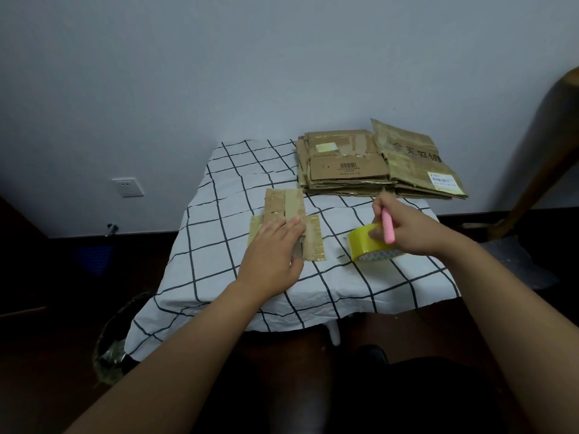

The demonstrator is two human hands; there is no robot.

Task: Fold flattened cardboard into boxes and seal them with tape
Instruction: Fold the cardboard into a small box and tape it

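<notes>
A small flattened cardboard box point(283, 205) with old tape strips lies in the middle of the checked tablecloth. My left hand point(272, 255) rests flat on its near half, fingers straight. To the right stands a yellow tape roll point(365, 242). My right hand point(407, 227) grips a pink cutter point(387, 228) and touches the top of the roll. A stack of larger flattened cardboard boxes point(372, 164) lies at the table's far right corner.
The small table point(219, 277) is covered by a white cloth with dark grid lines that hangs over the edges. A waste bin point(116, 349) lined with a bag stands on the floor at the left. A wooden chair leg point(539, 158) rises at the right.
</notes>
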